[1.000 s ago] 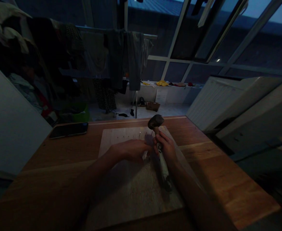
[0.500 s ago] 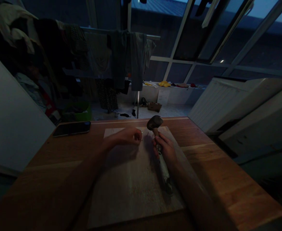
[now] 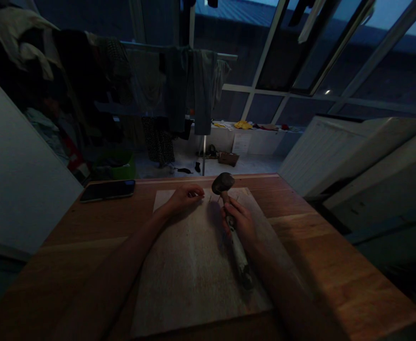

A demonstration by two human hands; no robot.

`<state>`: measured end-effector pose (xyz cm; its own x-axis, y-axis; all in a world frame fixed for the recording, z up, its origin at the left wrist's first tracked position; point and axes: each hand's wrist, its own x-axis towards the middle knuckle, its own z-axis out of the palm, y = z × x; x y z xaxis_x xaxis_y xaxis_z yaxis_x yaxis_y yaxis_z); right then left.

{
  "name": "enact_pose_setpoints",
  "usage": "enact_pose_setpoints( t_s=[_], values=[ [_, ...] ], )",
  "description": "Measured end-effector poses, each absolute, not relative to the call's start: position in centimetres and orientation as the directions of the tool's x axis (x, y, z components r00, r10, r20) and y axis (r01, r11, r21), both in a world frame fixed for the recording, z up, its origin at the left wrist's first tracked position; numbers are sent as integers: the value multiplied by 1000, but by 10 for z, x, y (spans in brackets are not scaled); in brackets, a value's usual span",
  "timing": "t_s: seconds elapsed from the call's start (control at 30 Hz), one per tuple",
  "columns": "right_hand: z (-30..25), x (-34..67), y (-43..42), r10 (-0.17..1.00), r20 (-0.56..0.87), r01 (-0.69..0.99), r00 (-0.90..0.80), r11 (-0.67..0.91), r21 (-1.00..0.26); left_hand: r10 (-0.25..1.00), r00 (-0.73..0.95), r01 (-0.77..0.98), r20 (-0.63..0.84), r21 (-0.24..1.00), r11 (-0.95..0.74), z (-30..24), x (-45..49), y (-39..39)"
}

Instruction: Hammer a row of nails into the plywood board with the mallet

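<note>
A pale wooden board lies on a brown wooden table. My right hand is wrapped round the handle of a hammer, its dark head raised near the board's far edge. My left hand rests at the far edge of the board, left of the hammer head, fingers pinched together on something too small to make out. Thin nails seem to stand in the board between the two hands.
A dark phone lies on the table's far left. A pale panel leans at the left, white boards at the right. Beyond the table a rack of hanging clothes stands before large windows.
My left hand has moved from the middle of the board away to its far edge. The hammer head has shifted slightly left. The view has tilted a little.
</note>
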<state>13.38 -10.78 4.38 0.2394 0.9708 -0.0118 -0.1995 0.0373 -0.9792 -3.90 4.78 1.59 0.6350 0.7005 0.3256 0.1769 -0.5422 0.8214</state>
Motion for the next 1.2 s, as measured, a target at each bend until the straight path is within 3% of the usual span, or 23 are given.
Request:
enact_pose_setpoints(
  t_s=[0.7, 0.97, 1.2],
  values=[
    [40, 128, -109, 989, -5, -194, 147, 24, -981, 679, 687, 180, 259, 844, -505, 11, -40, 50],
    [39, 129, -108, 1000, -24, -145, 7, -23, -989, 682, 661, 208, 313, 797, -567, 7, -40, 54],
    [41, 130, -107, 999, -32, -190, 35, -25, -982, 652, 697, 197, 298, 795, -574, 11, -40, 51]
  ],
)
